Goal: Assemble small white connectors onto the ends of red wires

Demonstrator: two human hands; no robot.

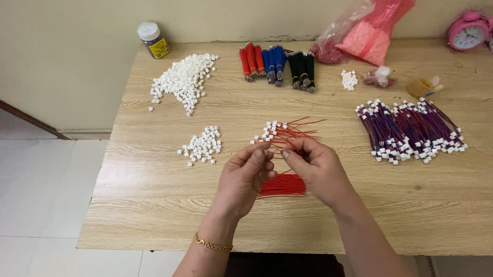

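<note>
**Hands pinched together over red wires**

The left hand (247,174) and right hand (314,169) are raised, fingertips pinched on a thin red wire (283,148). A red wire bundle (283,185) lies beneath; white connector housings (202,145) are scattered to the left.

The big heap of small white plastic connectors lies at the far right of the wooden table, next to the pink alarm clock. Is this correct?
Not quite. The head view shows the big heap of small white plastic connectors at the far left of the wooden table, near a white-capped jar. The pink alarm clock stands at the far right.
</note>
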